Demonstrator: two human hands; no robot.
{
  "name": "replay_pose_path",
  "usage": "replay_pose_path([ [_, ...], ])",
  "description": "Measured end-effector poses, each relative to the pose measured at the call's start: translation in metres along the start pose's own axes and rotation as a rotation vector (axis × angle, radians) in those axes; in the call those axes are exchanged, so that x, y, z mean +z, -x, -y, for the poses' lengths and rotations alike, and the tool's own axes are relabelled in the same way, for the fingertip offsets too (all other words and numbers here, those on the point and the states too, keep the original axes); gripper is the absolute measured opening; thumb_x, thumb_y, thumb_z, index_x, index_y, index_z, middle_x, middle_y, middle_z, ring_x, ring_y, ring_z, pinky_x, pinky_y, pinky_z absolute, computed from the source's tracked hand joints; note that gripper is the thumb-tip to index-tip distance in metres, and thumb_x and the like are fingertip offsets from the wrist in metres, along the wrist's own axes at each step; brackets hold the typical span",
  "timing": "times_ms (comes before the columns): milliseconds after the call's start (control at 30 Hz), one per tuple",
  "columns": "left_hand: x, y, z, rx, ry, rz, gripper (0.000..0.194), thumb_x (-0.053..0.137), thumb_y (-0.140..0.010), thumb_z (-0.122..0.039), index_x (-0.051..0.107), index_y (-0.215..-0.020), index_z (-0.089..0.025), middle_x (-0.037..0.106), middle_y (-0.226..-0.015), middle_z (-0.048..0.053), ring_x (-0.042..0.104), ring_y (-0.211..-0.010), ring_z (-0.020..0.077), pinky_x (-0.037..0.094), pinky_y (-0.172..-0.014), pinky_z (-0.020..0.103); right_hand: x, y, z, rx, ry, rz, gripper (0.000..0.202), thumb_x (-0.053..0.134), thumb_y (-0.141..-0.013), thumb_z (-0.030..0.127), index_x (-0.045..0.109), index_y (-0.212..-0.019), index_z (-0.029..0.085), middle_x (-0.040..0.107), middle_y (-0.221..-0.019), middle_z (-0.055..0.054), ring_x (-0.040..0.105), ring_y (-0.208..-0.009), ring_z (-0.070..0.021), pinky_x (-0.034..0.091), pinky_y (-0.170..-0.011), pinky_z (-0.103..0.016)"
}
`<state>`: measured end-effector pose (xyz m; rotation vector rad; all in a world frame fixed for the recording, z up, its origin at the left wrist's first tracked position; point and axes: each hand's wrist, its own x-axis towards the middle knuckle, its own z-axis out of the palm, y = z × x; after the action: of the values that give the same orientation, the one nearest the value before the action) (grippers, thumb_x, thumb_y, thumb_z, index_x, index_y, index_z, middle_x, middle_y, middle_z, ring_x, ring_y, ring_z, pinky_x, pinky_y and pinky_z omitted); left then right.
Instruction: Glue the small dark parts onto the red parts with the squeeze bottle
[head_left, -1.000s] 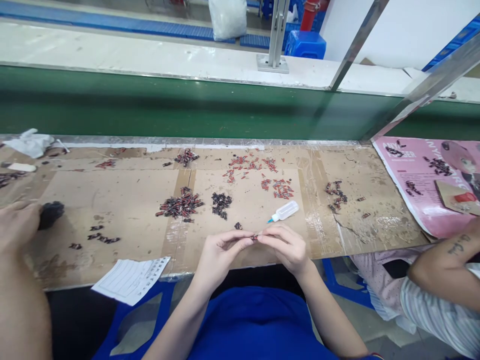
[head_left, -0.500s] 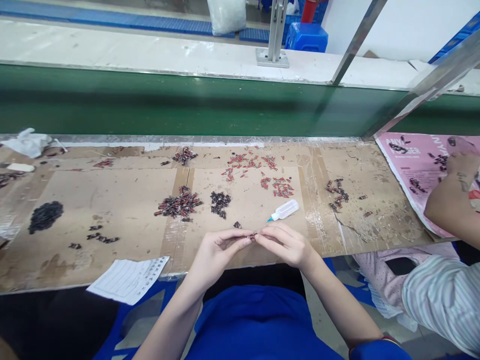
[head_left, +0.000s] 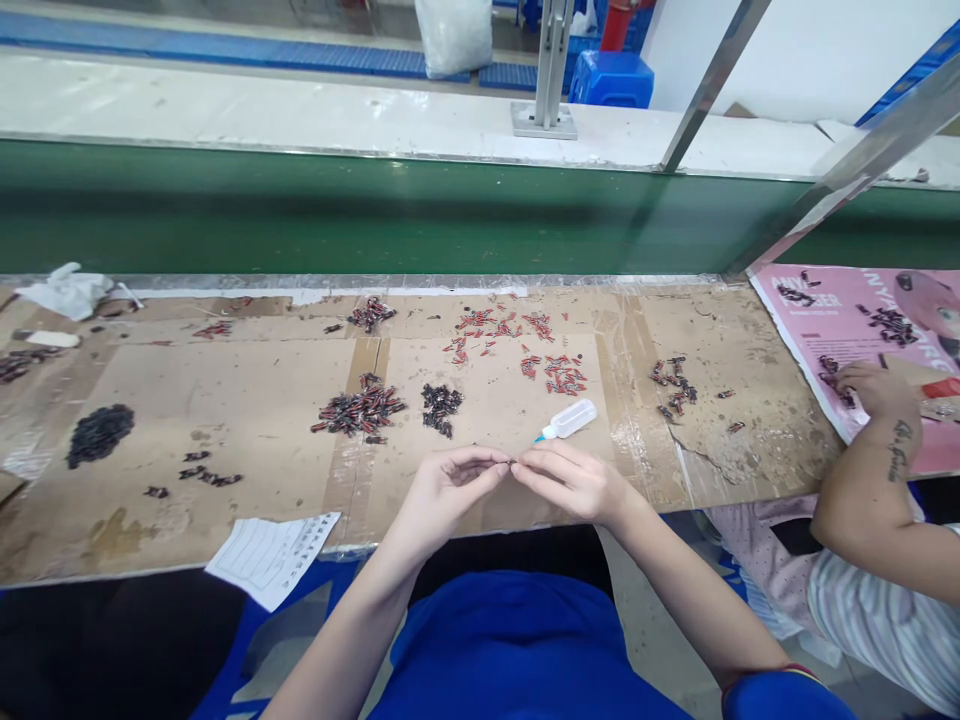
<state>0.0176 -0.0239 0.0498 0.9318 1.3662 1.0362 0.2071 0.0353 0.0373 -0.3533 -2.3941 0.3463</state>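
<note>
My left hand (head_left: 448, 490) and my right hand (head_left: 576, 484) meet fingertip to fingertip over the near edge of the cardboard-covered table. Both are closed in a pinch on a tiny dark part (head_left: 511, 462), mostly covered by the fingers, so its kind does not show. Just beyond my right hand lies a clear squeeze bottle (head_left: 570, 420) with a blue tip. Ahead of my left hand sit a pile of small black parts (head_left: 441, 408) and a bigger pile of red-and-black parts (head_left: 360, 408). Loose red parts (head_left: 564, 374) are scattered farther back.
A black heap (head_left: 101, 434) lies at the left, and a paper sheet (head_left: 274, 558) overhangs the front edge. More parts (head_left: 675, 388) lie to the right. A co-worker's hand (head_left: 877, 390) rests over a pink sheet (head_left: 795, 340). A green panel (head_left: 375, 210) closes off the back.
My fingertips have shifted slightly and now hide more of the small part. A dark piece beyond my left hand is now out of sight. The co-worker's hand has moved nearer on the pink sheet.
</note>
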Motion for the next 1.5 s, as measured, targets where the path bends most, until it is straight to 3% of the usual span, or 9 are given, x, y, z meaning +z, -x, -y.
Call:
replay_pose_path([
  [100,0.006,-0.001,0.002,0.013,0.008,-0.043,0.028,0.077,-0.063,-0.041,0.074,-0.074,-0.016,0.076,-0.076,0.008,0.071,-0.072,0.0209,0.059,-0.072,0.030,0.007,0.005,0.005,0.242,-0.211,-0.118,0.017,0.059,-0.091,0.019,0.071,-0.102,0.021,0.075,-0.091,-0.008,0.071,-0.084,-0.0174,0.061,-0.076,-0.033],
  [267,0.017,0.002,0.002,0.108,0.002,-0.106,0.021,0.072,-0.068,-0.036,0.073,-0.075,-0.016,0.075,-0.076,0.007,0.069,-0.074,0.0194,0.057,-0.072,0.028,0.019,0.002,0.027,0.927,-0.672,-0.374,0.021,0.074,-0.076,0.036,0.075,-0.089,0.019,0.077,-0.085,-0.007,0.074,-0.074,-0.0194,0.063,-0.073,-0.034],
  [433,0.023,0.009,0.003,0.186,-0.065,-0.162,0.016,0.066,-0.074,-0.030,0.073,-0.080,-0.017,0.075,-0.081,0.006,0.069,-0.080,0.0191,0.054,-0.080,0.028,0.024,-0.006,0.041,1.151,-0.846,-0.560,0.021,0.080,-0.065,0.032,0.076,-0.080,0.017,0.077,-0.077,-0.006,0.073,-0.070,-0.0198,0.063,-0.072,-0.034],
  [800,0.036,0.008,0.011,0.291,-0.177,-0.073,0.017,0.059,-0.082,-0.030,0.070,-0.089,-0.019,0.074,-0.091,0.007,0.068,-0.089,0.0198,0.052,-0.086,0.030,0.018,0.002,0.039,1.074,-0.634,-0.591,0.013,0.076,-0.069,0.029,0.076,-0.077,0.019,0.076,-0.078,-0.006,0.072,-0.070,-0.0197,0.061,-0.071,-0.033],
  [900,0.023,-0.001,0.013,0.300,-0.285,-0.007,0.031,0.059,-0.084,-0.034,0.064,-0.111,-0.019,0.072,-0.109,0.009,0.066,-0.105,0.0223,0.048,-0.097,0.037,0.003,0.022,0.018,1.056,-0.380,-0.629,0.016,0.073,-0.073,0.034,0.075,-0.078,0.019,0.075,-0.080,-0.007,0.071,-0.073,-0.0210,0.060,-0.075,-0.037],
  [1033,-0.012,-0.014,0.025,0.332,-0.579,-0.139,0.026,0.051,-0.089,-0.028,0.062,-0.110,-0.020,0.071,-0.110,0.010,0.063,-0.109,0.0239,0.047,-0.099,0.043,-0.023,0.057,-0.019,1.048,0.176,-0.717,0.030,0.063,-0.082,0.045,0.074,-0.088,0.017,0.072,-0.094,-0.013,0.067,-0.089,-0.0270,0.054,-0.086,-0.049],
  [1133,-0.029,-0.020,0.037,0.373,-0.811,-0.138,0.018,0.050,-0.087,-0.019,0.067,-0.092,-0.018,0.072,-0.095,0.009,0.064,-0.097,0.0260,0.051,-0.089,0.042,-0.029,0.068,-0.033,0.955,0.403,-0.486,0.041,0.062,-0.083,0.048,0.069,-0.111,0.020,0.062,-0.120,-0.016,0.056,-0.113,-0.0329,0.044,-0.098,-0.056],
  [1300,-0.030,-0.021,0.044,0.518,-0.979,-0.056,0.040,0.041,-0.079,0.002,0.069,-0.095,-0.021,0.070,-0.098,0.007,0.061,-0.097,0.0229,0.051,-0.087,0.037,-0.014,0.054,-0.042,0.672,0.249,0.064,0.045,0.061,-0.087,0.036,0.055,-0.132,0.031,0.058,-0.130,-0.010,0.045,-0.123,-0.0313,0.041,-0.103,-0.054],
  [1500,-0.025,-0.024,0.029,0.423,-1.174,0.165,0.046,0.041,-0.076,0.006,0.071,-0.099,-0.022,0.068,-0.095,0.006,0.060,-0.094,0.0218,0.050,-0.084,0.035,-0.013,0.046,-0.050,0.684,0.069,0.071,0.025,0.065,-0.085,0.035,0.066,-0.109,0.027,0.067,-0.107,-0.009,0.055,-0.106,-0.0294,0.047,-0.095,-0.050],
])
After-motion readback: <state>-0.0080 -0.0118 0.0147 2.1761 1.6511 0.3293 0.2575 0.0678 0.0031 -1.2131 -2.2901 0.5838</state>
